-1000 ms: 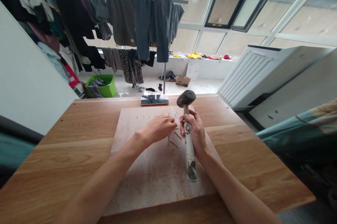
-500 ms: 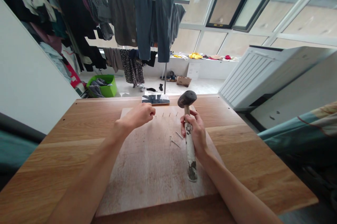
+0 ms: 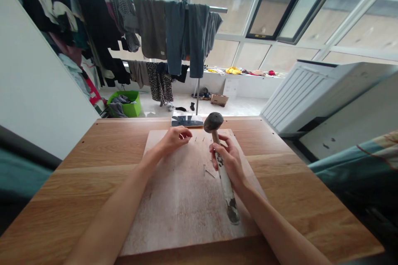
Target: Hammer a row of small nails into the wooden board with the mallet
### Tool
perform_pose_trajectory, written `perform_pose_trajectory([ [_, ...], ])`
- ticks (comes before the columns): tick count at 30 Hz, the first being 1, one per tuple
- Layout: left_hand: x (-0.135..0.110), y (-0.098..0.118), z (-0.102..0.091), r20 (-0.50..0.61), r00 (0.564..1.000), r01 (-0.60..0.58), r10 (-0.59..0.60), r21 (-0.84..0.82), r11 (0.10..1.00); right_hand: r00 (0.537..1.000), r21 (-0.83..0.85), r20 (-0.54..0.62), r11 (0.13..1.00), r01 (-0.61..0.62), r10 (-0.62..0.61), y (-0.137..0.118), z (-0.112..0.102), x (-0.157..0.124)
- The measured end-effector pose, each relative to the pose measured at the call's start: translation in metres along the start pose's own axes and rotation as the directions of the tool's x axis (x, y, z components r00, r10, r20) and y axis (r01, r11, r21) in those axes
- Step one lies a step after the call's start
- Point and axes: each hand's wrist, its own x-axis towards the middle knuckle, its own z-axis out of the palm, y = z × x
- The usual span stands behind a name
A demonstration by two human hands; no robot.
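My right hand (image 3: 229,158) is wrapped round the worn, pale handle of a rubber mallet (image 3: 226,190). Its black head tilts up and to the left, above the far part of a pale wooden board (image 3: 168,211). Toward the board's far edge, my left hand (image 3: 176,137) is closed, thumb and fingertips pinched at the left end of a row of upright nails (image 3: 203,139). The nail at those fingertips is mostly hidden. Loose nails (image 3: 210,173) lie on the board left of the mallet handle.
The board rests on a wooden table (image 3: 286,178). A dark-screened phone or tablet (image 3: 186,121) lies beyond the board. Behind the table are hanging clothes (image 3: 149,28), a green basket (image 3: 134,108) and a small cardboard box (image 3: 219,99). A white ribbed unit (image 3: 289,95) stands at the right.
The mallet head has swung left, toward the left hand, and its handle now slants more. My left fingers have loosened from a fist into a rounder pinch. The whole view has shifted slightly.
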Motion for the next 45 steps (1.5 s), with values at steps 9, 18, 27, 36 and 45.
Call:
perform_pose_trajectory([
  [9,-0.007,-0.013,0.004,-0.041,0.998,0.049,-0.057,-0.178,0.983,0.996,0.006,0.086,0.999,-0.037,0.037,0.016,0.024,0.006],
  [18,-0.007,-0.01,0.004,-0.064,0.995,0.057,-0.072,-0.212,0.976,0.983,0.036,0.174,0.998,-0.06,0.052,0.032,0.023,0.005],
  [27,-0.006,-0.014,0.004,-0.061,0.996,0.054,-0.067,-0.198,0.979,0.973,-0.021,0.213,0.996,-0.086,0.089,0.034,0.024,0.005],
  [36,-0.003,0.008,-0.003,-0.096,0.994,0.042,-0.044,-0.021,0.999,0.998,0.091,-0.014,0.994,0.054,-0.053,0.016,0.017,0.002],
  [45,-0.012,0.077,0.041,0.443,0.856,-0.431,0.265,0.329,0.84,0.979,0.259,-0.186,0.957,0.128,-0.08,0.008,-0.009,0.013],
])
